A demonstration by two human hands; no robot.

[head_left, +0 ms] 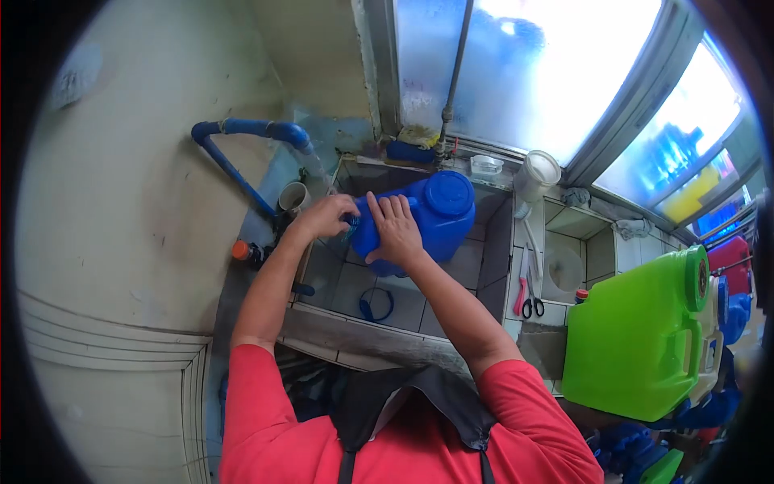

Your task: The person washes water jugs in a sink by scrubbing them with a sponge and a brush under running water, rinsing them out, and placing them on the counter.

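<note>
Apparently, the blue jug (439,230) in the tiled basin (419,302) is being steadied, right hand (395,231) spread upon it, left hand (329,216) curled at its end, grip unclear; the next move needs firm bracing.

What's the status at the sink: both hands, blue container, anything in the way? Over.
Right hand spread flat on blue container; left hand curled at its side, grip unclear. Container inside tiled sink. Nothing visibly blocking; blue loop on sink floor.
</note>
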